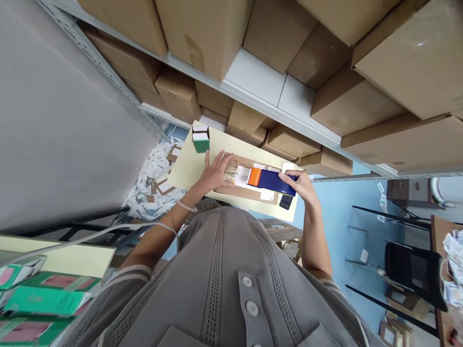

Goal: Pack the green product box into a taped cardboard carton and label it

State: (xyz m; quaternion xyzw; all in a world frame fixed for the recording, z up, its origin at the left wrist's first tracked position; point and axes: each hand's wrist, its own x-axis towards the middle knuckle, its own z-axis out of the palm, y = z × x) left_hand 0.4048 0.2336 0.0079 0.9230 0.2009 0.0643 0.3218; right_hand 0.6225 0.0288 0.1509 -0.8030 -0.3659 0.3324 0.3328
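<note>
My right hand (300, 185) grips the right end of a long dark blue box (273, 182) with an orange band at its left end. The thumb lies on top of the box. My left hand (215, 173) curves its thumb and forefinger around a small clear, glass-like object (230, 174); its other fingers spread outward. What kind of object it is cannot be made out. Beneath both lies a flat piece of brown cardboard (242, 164) with white labels on it. A green box (201, 140) with a white top stands beyond my left hand.
The pale yellow table (183, 166) also bears a dark phone (286, 201) near its right end. Shelves of cardboard boxes (249, 115) rise behind it. Scrap paper (148, 188) covers the floor at left. Green boxes (43, 299) lie lower left; a black chair (412, 270) stands right.
</note>
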